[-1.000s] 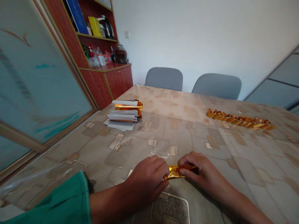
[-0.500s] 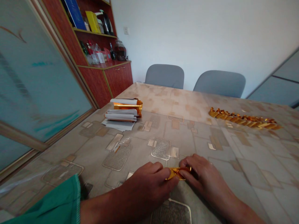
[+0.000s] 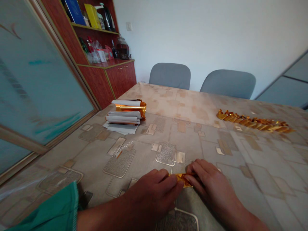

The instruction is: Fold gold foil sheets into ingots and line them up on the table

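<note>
Between my two hands, just above the near part of the table, is a small piece of folded gold foil paper (image 3: pixel 182 180). My left hand (image 3: pixel 158 187) pinches its left end between thumb and fingers. On its right end, the thumb and curled fingers of my right hand (image 3: pixel 207 178) are closed. My fingers cover both ends, so only the shiny creased middle shows. A stack of gold foil sheets with pale backs (image 3: pixel 124 118) lies folded over at the far left. Farther right, a row of folded gold foil pieces (image 3: pixel 255 122) stands nested together.
A patterned cloth (image 3: pixel 194 141) covers the table. Two grey chairs (image 3: pixel 169 75) stand along its far side, against the white wall. At the left are a red-brown cabinet (image 3: pixel 121 77) with bottles and boxes, and a frosted sliding door (image 3: pixel 45 86).
My left fingers have shifted slightly along the foil, and my right fingers now cover the end that stuck out. The camera view has moved a little.
</note>
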`<control>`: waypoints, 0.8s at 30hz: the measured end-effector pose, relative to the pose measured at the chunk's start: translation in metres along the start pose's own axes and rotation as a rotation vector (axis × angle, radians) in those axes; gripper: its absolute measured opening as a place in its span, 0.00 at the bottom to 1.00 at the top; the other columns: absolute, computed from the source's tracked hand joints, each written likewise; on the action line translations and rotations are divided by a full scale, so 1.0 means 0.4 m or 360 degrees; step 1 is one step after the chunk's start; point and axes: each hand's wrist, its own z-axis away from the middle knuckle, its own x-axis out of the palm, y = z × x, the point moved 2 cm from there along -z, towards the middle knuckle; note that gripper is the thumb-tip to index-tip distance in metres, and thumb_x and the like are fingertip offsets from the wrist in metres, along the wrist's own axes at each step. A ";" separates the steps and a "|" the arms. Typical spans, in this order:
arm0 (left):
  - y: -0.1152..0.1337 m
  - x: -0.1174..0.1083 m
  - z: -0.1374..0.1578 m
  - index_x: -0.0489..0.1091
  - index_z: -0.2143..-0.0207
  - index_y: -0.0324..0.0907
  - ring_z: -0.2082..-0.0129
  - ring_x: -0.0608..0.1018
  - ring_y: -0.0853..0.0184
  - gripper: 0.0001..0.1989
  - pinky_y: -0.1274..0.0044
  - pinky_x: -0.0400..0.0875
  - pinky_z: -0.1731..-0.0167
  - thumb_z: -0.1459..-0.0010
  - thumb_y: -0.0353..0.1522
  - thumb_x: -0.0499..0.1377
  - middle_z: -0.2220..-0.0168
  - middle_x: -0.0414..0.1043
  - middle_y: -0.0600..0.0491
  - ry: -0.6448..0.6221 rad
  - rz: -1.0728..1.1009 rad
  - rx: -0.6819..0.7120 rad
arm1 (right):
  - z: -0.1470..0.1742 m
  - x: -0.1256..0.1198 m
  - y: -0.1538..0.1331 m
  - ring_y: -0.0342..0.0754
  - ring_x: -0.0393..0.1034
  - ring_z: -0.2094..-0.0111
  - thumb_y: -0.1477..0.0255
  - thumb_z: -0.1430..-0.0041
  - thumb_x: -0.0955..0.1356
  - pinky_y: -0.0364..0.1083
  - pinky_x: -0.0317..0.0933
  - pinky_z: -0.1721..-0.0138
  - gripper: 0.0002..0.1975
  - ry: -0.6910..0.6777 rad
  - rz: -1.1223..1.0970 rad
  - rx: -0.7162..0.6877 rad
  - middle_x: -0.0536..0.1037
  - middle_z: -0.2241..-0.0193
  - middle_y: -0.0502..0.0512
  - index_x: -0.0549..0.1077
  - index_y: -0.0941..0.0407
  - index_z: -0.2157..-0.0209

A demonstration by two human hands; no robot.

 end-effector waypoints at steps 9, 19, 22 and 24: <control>0.003 0.013 0.002 0.64 0.44 0.38 0.61 0.71 0.62 0.16 0.71 0.68 0.64 0.34 0.27 0.54 0.53 0.71 0.47 -0.0139 0.0003 -0.0061 | 0.001 -0.003 -0.009 0.53 0.70 0.72 0.72 0.37 0.68 0.48 0.60 0.71 0.06 0.0090 0.0170 -0.0126 0.74 0.72 0.51 0.68 0.53 0.69; 0.001 0.012 0.005 0.64 0.41 0.39 0.59 0.72 0.62 0.20 0.70 0.70 0.62 0.35 0.25 0.53 0.42 0.68 0.43 0.0008 -0.0063 0.0040 | -0.002 0.000 -0.008 0.51 0.68 0.73 0.72 0.34 0.65 0.47 0.56 0.71 0.08 0.0172 0.0246 -0.0182 0.73 0.74 0.50 0.68 0.53 0.70; -0.001 0.005 0.007 0.62 0.40 0.40 0.61 0.72 0.62 0.21 0.70 0.71 0.63 0.35 0.26 0.54 0.44 0.70 0.43 0.0008 0.0001 0.0004 | -0.002 -0.001 -0.008 0.52 0.68 0.73 0.72 0.33 0.65 0.48 0.55 0.70 0.09 0.0166 0.0261 -0.0184 0.73 0.74 0.50 0.68 0.53 0.70; -0.001 0.001 0.008 0.63 0.40 0.39 0.60 0.73 0.61 0.20 0.70 0.71 0.63 0.35 0.26 0.54 0.45 0.70 0.43 0.0009 0.0010 0.0000 | -0.001 -0.004 -0.012 0.53 0.68 0.70 0.71 0.33 0.64 0.49 0.55 0.68 0.08 0.0196 0.0302 -0.0190 0.73 0.72 0.51 0.68 0.53 0.68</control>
